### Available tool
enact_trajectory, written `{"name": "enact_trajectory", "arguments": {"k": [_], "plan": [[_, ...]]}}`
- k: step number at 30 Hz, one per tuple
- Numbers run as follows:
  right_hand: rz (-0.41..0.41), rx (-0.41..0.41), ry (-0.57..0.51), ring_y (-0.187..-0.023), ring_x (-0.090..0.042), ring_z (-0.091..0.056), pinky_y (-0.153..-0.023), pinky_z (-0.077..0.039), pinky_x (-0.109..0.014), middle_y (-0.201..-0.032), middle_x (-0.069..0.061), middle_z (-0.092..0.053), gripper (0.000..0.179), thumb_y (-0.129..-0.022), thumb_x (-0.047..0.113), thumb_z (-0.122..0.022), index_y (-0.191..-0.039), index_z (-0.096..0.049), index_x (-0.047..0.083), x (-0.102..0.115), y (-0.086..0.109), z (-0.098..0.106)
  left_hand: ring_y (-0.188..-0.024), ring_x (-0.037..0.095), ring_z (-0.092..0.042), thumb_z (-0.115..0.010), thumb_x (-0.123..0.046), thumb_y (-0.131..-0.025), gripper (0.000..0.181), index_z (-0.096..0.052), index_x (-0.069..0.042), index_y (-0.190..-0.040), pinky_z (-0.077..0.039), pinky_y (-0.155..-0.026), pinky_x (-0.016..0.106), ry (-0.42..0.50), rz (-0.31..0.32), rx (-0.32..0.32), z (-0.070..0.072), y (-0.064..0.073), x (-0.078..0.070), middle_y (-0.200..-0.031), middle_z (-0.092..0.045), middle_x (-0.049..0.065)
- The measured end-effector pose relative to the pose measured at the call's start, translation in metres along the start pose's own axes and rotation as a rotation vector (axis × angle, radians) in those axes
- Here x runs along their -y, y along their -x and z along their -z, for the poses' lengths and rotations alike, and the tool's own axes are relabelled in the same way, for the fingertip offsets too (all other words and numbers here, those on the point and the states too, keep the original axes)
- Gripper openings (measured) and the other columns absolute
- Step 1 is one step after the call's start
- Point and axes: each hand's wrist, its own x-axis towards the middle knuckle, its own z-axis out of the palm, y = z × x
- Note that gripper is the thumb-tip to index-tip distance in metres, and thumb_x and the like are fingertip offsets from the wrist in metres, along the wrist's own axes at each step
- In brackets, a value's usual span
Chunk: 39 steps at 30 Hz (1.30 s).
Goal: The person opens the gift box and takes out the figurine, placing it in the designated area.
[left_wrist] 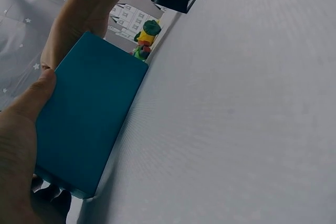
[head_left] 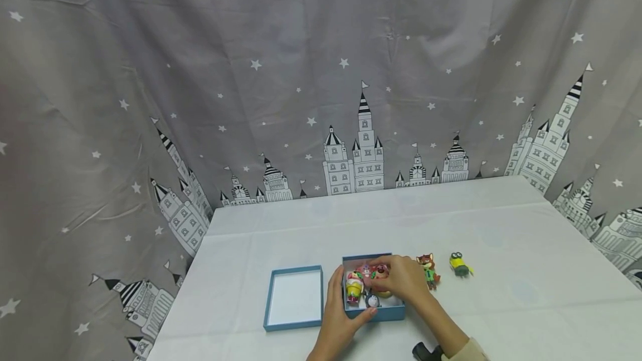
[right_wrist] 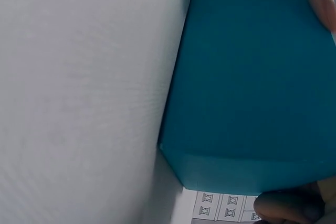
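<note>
My left hand (head_left: 337, 316) grips the left front corner of a small blue box (head_left: 383, 315), thumb against the front wall and fingers along the left side. In the left wrist view its thumb lies against the blue wall. Inside the box lie several toy figures: one in yellow with a pink top (head_left: 354, 288), a dark blue and white one (head_left: 371, 299), a pink one (head_left: 364, 269) and a pink bear figurine (head_left: 382, 271). Reaching in from the right, my right hand (head_left: 405, 277) pinches the pink bear between thumb and fingers, partly covering it.
Left of the box lies its blue-rimmed lid (head_left: 268, 299), white inside facing up. On the right are a fox figure (head_left: 428, 266) in green and a yellow minion figure (head_left: 458, 264). A white cloth (head_left: 501, 316) covers the table; a grey castle-print curtain (head_left: 281, 43) hangs behind.
</note>
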Motion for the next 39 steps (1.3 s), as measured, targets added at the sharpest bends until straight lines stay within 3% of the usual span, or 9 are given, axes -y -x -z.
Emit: {"name": "enact_trajectory", "arguments": {"k": [13,22,27,31,37,39], "plan": [[0.002,0.020,0.027,-0.044,-0.009,-0.032,-0.039,-0.022,-0.022,-0.060,0.007,-0.058,0.046,-0.054,0.047,-0.080,-0.095,-0.070,0.029,0.003,0.000,-0.002,-0.132,0.032,-0.024,-0.071,-0.050,-0.068,0.102,-0.014,-0.013,-0.143,-0.028,-0.103,0.050,0.006,0.031,0.004,0.002,0.001,-0.001,-0.147,-0.017,0.009],[-0.001,0.023,0.009,-0.044,-0.009,-0.032,-0.038,-0.021,-0.021,-0.053,0.010,-0.046,0.043,-0.056,0.045,-0.080,-0.095,-0.069,0.029,0.003,-0.001,-0.002,-0.131,0.035,-0.025,-0.071,-0.049,-0.068,0.101,-0.014,-0.011,-0.143,-0.029,-0.102,0.052,0.001,0.014,-0.006,0.003,0.001,0.000,-0.146,-0.018,0.012],[-0.009,0.045,-0.035,-0.043,-0.008,-0.028,-0.038,-0.019,-0.021,-0.051,0.010,-0.043,0.041,-0.057,0.045,-0.079,-0.094,-0.069,0.030,0.000,-0.001,0.001,-0.131,0.035,-0.025,-0.072,-0.048,-0.069,0.101,-0.013,-0.011,-0.143,-0.029,-0.102,0.053,0.012,0.009,0.002,0.002,0.001,0.000,-0.146,-0.017,0.012],[-0.028,0.073,-0.070,-0.043,-0.008,-0.027,-0.039,-0.018,-0.021,-0.055,0.009,-0.048,0.041,-0.058,0.046,-0.078,-0.095,-0.068,0.032,-0.002,-0.001,0.004,-0.130,0.036,-0.024,-0.071,-0.047,-0.069,0.101,-0.013,-0.009,-0.143,-0.028,-0.101,0.055,0.022,0.000,0.012,0.002,0.001,-0.001,-0.146,-0.017,0.013],[-0.045,0.097,-0.170,-0.050,-0.009,-0.035,-0.042,-0.024,-0.021,-0.077,0.006,-0.063,0.041,-0.057,0.045,-0.079,-0.094,-0.067,0.032,-0.003,-0.002,0.010,-0.131,0.034,-0.024,-0.072,-0.048,-0.068,0.102,-0.014,-0.012,-0.143,-0.028,-0.102,0.053,0.022,-0.002,0.004,0.002,0.001,-0.002,-0.146,-0.018,0.011],[-0.046,0.097,-0.203,-0.050,-0.008,-0.035,-0.042,-0.023,-0.020,-0.071,0.006,-0.061,0.040,-0.057,0.043,-0.080,-0.093,-0.067,0.032,-0.003,-0.002,0.013,-0.131,0.033,-0.025,-0.072,-0.048,-0.068,0.102,-0.014,-0.011,-0.143,-0.028,-0.102,0.053,0.022,-0.008,0.002,0.002,0.002,-0.001,-0.146,-0.018,0.011]]}}
